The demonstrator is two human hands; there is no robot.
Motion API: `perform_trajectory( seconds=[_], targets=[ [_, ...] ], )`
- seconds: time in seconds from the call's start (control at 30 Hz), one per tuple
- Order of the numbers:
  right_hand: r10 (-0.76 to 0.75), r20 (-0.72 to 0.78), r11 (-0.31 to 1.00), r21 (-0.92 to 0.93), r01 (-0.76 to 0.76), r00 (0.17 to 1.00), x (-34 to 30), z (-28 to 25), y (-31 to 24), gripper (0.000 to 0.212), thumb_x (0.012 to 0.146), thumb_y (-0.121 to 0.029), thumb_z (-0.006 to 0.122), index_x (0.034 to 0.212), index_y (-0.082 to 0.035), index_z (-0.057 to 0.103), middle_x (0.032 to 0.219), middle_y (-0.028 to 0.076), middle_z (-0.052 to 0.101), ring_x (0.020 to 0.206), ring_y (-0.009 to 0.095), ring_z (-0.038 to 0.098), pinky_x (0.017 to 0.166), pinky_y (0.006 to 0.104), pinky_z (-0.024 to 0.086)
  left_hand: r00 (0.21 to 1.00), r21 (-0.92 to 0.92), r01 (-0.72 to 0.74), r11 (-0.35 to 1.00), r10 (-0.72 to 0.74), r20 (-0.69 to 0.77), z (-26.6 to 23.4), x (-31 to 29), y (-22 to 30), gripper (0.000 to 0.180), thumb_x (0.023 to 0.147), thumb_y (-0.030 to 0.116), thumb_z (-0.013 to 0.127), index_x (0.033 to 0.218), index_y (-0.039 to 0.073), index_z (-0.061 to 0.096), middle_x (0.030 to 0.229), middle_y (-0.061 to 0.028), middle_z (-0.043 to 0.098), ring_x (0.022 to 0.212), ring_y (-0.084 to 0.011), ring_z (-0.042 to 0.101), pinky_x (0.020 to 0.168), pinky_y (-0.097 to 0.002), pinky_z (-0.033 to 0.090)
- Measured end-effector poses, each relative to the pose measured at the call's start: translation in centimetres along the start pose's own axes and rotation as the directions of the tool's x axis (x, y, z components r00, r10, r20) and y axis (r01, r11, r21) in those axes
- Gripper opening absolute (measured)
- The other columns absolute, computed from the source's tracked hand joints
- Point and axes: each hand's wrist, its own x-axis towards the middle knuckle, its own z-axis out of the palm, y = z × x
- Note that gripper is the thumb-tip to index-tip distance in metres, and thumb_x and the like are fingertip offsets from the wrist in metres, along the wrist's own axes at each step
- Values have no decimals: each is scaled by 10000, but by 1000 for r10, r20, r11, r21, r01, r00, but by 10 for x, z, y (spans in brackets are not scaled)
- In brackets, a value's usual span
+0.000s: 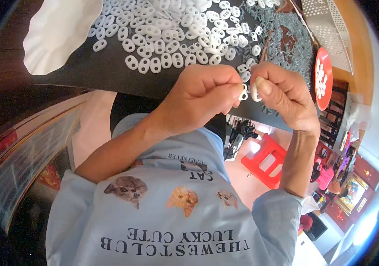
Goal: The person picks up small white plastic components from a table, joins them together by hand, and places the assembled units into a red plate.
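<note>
My left hand [200, 98] is closed, pinching a small white plastic piece with holes [243, 92] between thumb and forefinger. Facing it, my right hand [287, 95] pinches a white oval plastic piece [255, 92] under its thumb. The two pieces are held close together above the near edge of the dark table [92, 77], with a thin grey bit showing between them. My fingers partly cover both pieces. Just beyond my hands lies a large heap of white oval two-hole plastic pieces [154, 46].
A tangled heap of small grey parts [294, 57], perhaps springs, lies at the right. Past it are a red plate [322, 103] with small white pieces and a white perforated basket [327, 22]. A wavy-edged white tray [56, 40] sits far left. A red stool [265, 162] stands below.
</note>
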Motion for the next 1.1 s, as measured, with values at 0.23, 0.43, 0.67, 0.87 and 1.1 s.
perform_trajectory(
  seconds=[0.23,0.43,0.67,0.87,1.1],
  targets=[
    [19,-49,1000,-23,-20,999,2,8,-3,225,973,-199,527,881,4,560,692,-23,457,651,56,382,553,233,340,999,65,-33,997,33,-10,0,-1,-3,199,949,156,488,823,32,578,646,27,511,535,-12,386,463,-180,282],
    [44,-118,999,29,-41,992,3,15,2,243,969,-211,540,850,0,564,668,-35,447,631,51,372,527,233,322,1000,64,-10,998,12,-24,1,0,-4,211,961,180,485,840,35,579,639,30,496,545,-12,388,468,-176,286],
    [-28,-306,974,-224,-44,952,1,26,-3,289,939,-232,586,770,2,565,653,36,492,592,121,465,522,280,389,999,73,-11,997,14,-40,0,0,-5,222,962,182,487,844,22,585,637,15,502,485,-23,378,438,-183,282],
    [-360,-231,730,-673,119,904,-2,33,9,319,826,-283,700,920,-6,573,740,85,538,573,182,530,510,297,418,998,59,14,998,-10,-66,2,2,1,241,956,178,477,833,7,595,615,-4,528,480,-41,435,437,-190,325],
    [-398,-152,693,-696,188,905,-4,29,0,289,751,-213,752,845,-15,564,707,129,523,624,329,560,524,399,459,998,14,28,999,-28,-48,3,4,-1,265,941,212,480,812,9,593,630,0,545,488,-61,467,455,-208,355]
  ],
)
